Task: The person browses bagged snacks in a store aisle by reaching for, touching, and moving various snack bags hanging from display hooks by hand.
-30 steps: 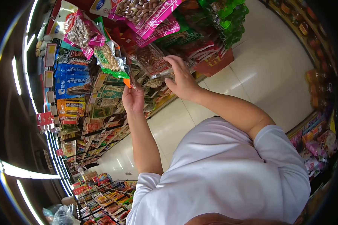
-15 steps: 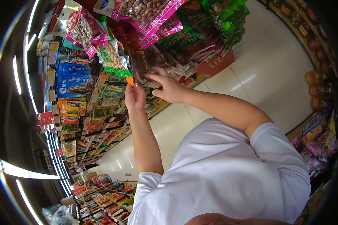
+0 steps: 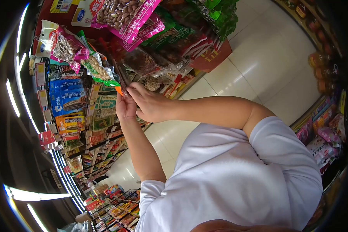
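Note:
My left hand (image 3: 126,107) is closed at the lower edge of the hanging snack bags, its fingertips at an orange corner below a green and silver nut bag (image 3: 100,70). Beside it, touching or nearly so, my right hand (image 3: 149,103) has its fingers bent against the bottom of a dark clear-plastic bag (image 3: 121,73). What the fingertips pinch is hidden. Above are pink bags of nuts (image 3: 123,17) and a clear bag of brown pieces (image 3: 145,63).
Shelves of packets, with blue bags (image 3: 69,96), run down the left. A red display box (image 3: 210,58) stands beyond the hanging bags. Jars (image 3: 324,73) line the right shelf. Tiled floor (image 3: 255,73) lies between.
My right hand has moved left and down to my left hand, away from the clear bag. The view has shifted, so the bags sit further left and higher.

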Motion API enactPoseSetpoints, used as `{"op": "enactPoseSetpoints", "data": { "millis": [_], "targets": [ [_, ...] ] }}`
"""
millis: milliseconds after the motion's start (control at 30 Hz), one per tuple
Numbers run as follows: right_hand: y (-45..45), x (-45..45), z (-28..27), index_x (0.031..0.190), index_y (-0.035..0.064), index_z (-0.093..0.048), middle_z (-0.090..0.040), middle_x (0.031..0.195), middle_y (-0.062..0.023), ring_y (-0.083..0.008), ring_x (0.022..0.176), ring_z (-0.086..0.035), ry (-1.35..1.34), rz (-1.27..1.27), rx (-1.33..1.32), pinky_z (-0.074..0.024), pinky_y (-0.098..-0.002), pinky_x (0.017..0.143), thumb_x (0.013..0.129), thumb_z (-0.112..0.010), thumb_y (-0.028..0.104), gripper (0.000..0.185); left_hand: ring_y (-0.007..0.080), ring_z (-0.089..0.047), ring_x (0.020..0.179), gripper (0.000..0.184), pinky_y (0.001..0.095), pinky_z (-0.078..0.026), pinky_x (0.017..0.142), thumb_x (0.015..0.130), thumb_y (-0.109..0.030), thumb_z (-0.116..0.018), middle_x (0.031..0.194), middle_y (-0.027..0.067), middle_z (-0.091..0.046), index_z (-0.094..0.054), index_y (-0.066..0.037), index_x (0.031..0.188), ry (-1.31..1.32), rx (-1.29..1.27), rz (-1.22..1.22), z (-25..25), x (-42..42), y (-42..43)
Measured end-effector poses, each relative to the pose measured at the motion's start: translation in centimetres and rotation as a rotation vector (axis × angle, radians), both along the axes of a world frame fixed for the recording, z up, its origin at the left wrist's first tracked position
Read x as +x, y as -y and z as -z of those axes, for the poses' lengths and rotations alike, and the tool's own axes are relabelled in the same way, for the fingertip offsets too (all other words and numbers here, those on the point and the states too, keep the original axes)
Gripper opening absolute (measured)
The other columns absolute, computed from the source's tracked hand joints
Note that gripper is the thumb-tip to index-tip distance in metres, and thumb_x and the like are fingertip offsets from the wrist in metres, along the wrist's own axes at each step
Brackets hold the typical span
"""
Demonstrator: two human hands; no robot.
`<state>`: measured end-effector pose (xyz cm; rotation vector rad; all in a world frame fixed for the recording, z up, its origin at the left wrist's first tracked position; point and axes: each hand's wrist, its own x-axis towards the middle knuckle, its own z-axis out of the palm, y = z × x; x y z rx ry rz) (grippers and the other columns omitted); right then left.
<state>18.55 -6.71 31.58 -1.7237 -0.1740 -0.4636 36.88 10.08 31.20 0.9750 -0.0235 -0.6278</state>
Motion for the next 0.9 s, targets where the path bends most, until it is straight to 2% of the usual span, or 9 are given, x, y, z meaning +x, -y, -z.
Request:
{"op": "enactPoseSetpoints", "data": {
  "millis": [200,333,433,633,733,767,833,900],
  "targets": [
    [0.0,0.0,0.0,0.149,-0.0120,-0.030,-0.031,0.150,-0.0225,-0.0426,0.122,-0.058,0.029,0.024,0.015,-0.0534,-0.0452,0.098,0.088,-0.065,0.010,0.074,0.0288,-0.069,0.109,0.033,0.0384,-0.060,0.097,0.111,-0.017,-0.040,0.119,0.0219,-0.069,-0.057,0.009,0.125,-0.067,-0.107,0.061,-0.1,0.1,-0.2],
    [0.3,-0.4,-0.4,0.145,-0.0141,-0.036,-0.037,0.146,-0.0229,-0.0425,0.122,-0.058,0.030,0.052,-0.069,-0.0538,-0.0451,0.097,0.087,-0.063,0.008,0.067,0.0293,-0.068,0.112,0.034,0.0397,-0.058,0.101,0.111,-0.016,-0.041,0.124,0.0218,-0.067,-0.057,0.008,0.127,-0.064,-0.069,0.086,-0.3,-0.1,-0.3],
    [-0.4,0.6,0.5,0.135,-0.0174,-0.048,-0.047,0.136,-0.0300,-0.0424,0.120,-0.059,0.293,0.328,-0.267,-0.0529,-0.0423,0.097,0.087,-0.058,0.008,0.055,0.0292,-0.066,0.116,0.034,0.0399,-0.056,0.104,0.110,-0.017,-0.042,0.127,0.0213,-0.066,-0.057,0.008,0.129,-0.097,-0.082,0.082,-0.3,0.5,-0.5],
    [0.4,0.8,0.0,0.124,-0.0115,-0.060,-0.056,0.131,-0.0245,-0.0376,0.131,-0.052,0.275,0.397,-0.492,-0.0456,-0.0488,0.104,0.088,-0.058,0.018,0.046,0.0292,-0.059,0.128,0.037,0.0417,-0.047,0.113,0.111,-0.017,-0.041,0.138,0.0191,-0.061,-0.055,0.006,0.136,-0.163,-0.126,0.139,-0.7,0.4,-0.3],
    [0.8,0.8,-0.3,0.125,-0.0114,-0.058,-0.056,0.131,-0.0232,-0.0381,0.137,-0.046,0.291,0.420,-0.492,-0.0376,-0.0509,0.114,0.091,-0.055,0.017,0.044,0.0292,-0.056,0.132,0.038,0.0422,-0.045,0.116,0.110,-0.016,-0.041,0.142,0.0180,-0.059,-0.053,0.005,0.139,-0.142,-0.101,0.144,-1.1,-0.4,0.3],
    [0.8,1.1,-0.4,0.122,-0.0110,-0.059,-0.057,0.129,-0.0226,-0.0379,0.137,-0.046,0.303,0.418,-0.479,-0.0377,-0.0502,0.114,0.091,-0.055,0.016,0.042,0.0292,-0.055,0.132,0.038,0.0425,-0.044,0.116,0.110,-0.016,-0.041,0.142,0.0179,-0.059,-0.052,0.005,0.140,-0.128,-0.079,0.139,-1.3,-0.6,0.5],
    [1.0,1.8,-0.3,0.117,-0.0103,-0.061,-0.059,0.125,-0.0214,-0.0374,0.137,-0.047,0.330,0.410,-0.454,-0.0380,-0.0488,0.114,0.091,-0.055,0.015,0.037,0.0298,-0.058,0.129,0.037,0.0422,-0.048,0.113,0.110,-0.015,-0.041,0.139,0.0201,-0.060,-0.053,0.006,0.138,-0.146,-0.086,0.118,-1.4,-0.7,0.6],
    [1.6,2.1,0.1,0.115,-0.0087,-0.061,-0.060,0.122,-0.0201,-0.0365,0.131,-0.051,0.379,0.385,-0.401,-0.0425,-0.0466,0.109,0.090,-0.057,0.011,0.031,0.0310,-0.061,0.123,0.035,0.0416,-0.053,0.108,0.109,-0.013,-0.042,0.134,0.0226,-0.061,-0.054,0.008,0.135,-0.191,-0.134,0.087,-1.3,-0.3,0.2]
  ]
}}
